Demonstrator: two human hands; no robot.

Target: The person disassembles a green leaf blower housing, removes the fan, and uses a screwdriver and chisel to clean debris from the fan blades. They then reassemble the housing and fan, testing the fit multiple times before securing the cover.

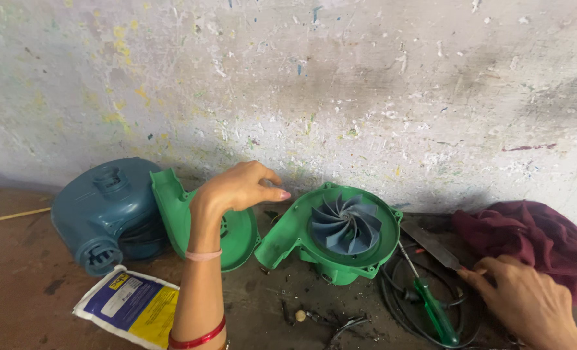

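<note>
Work surface (29,285): dark, stained brown bench or floor, can't tell which, butted against a far wall (366,78) of grey plaster flecked with paint chips.

Green blower housing (340,236) sits centre, open side up; blue-grey impeller (345,225) seated inside it. Green cover half (236,230) stands on edge just left of it, partly hidden behind the left wrist. Teal motor body (107,214) far left, touching the cover.

Left hand (240,188) raised over the gap between cover and housing, fingers curled together, thumb against fingertips; whether it pinches a small part, can't tell.

Right hand (528,301) near right, fingers closed on the tip of a metal blade (431,243) by the dark red cloth (535,243).

Green-handled screwdriver (431,308) lies on coiled black cable (424,291). White, blue and yellow pouch (129,308) near left, flat. Small loose bits (321,319) near centre, too small to identify. Yellow cord (9,216) cut off at left edge.
</note>
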